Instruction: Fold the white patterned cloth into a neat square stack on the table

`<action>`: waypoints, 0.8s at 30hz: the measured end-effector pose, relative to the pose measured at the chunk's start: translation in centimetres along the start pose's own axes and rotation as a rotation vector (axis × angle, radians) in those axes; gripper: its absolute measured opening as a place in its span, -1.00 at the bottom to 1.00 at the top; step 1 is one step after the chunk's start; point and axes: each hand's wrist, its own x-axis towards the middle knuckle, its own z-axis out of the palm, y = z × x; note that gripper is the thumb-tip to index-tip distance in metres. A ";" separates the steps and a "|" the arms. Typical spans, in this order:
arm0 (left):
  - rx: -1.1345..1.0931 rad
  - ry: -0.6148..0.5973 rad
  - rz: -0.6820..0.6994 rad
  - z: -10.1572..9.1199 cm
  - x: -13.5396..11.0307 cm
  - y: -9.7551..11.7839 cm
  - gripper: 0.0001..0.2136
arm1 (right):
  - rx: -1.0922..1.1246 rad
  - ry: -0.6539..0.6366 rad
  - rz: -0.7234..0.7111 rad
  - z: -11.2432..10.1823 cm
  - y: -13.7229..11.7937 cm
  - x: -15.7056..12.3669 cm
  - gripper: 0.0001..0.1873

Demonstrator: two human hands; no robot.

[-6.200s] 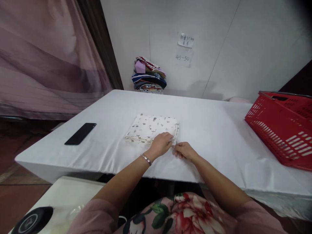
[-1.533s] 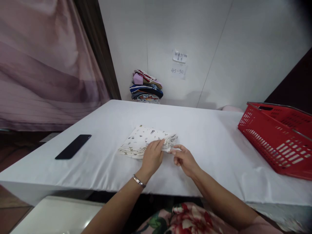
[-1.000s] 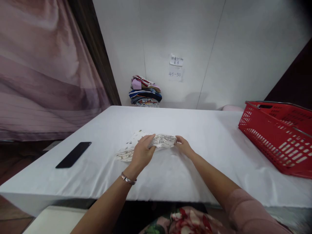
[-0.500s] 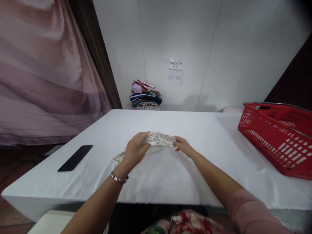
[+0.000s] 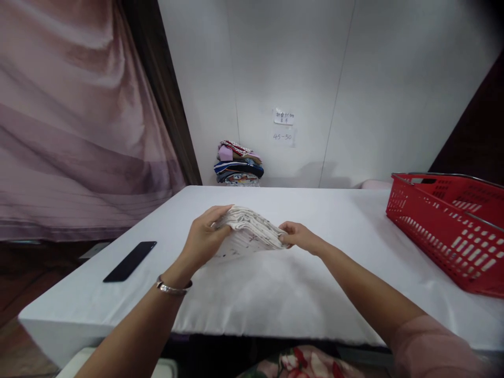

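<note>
A folded white cloth [image 5: 252, 231] with small dark printed marks is held between my two hands, over the middle of the table. Several stacked layers show along its upper edge. My left hand [image 5: 205, 233] grips its left end, thumb on the near side and fingers over the top. At the cloth's right end, my right hand [image 5: 301, 237] pinches the layers between thumb and fingers. The left end stands higher than the right, so the cloth slopes. A bracelet sits on my left wrist.
A white-covered table [image 5: 315, 294] spreads in front of me. On its left lies a black phone [image 5: 129, 261]. A red plastic basket [image 5: 444, 226] stands at the right. Behind the far edge, folded fabrics [image 5: 239, 167] are piled against the wall, near paper signs [image 5: 283, 126].
The cloth has been gathered up and tilted, its left end raised; the part that trailed beyond my left wrist no longer shows there. My left hand has shifted left. The view has tipped slightly.
</note>
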 end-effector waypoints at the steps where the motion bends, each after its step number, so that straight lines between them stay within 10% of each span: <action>1: -0.010 0.000 -0.003 -0.4 0.3 0.1 -0.66 | 0.000 -0.038 0.000 0.0 -0.5 -0.3 -0.73; 5: -0.081 0.000 -0.044 -1.5 1.4 0.3 -0.65 | -0.016 -0.153 -0.053 0.3 -2.0 -1.7 -0.46; 9: -0.235 -0.014 -0.142 -2.2 2.6 0.6 -0.59 | -0.116 -0.003 -0.192 1.1 -1.8 -2.6 -0.12; 16: -0.518 0.049 -0.210 -3.9 4.8 1.4 -0.53 | -0.056 0.363 -0.459 0.4 -5.0 -2.8 -0.34; 24: -0.743 -0.068 -0.306 -3.1 3.7 1.1 -0.63 | 0.204 0.282 -0.417 -0.4 -7.8 -3.3 -0.46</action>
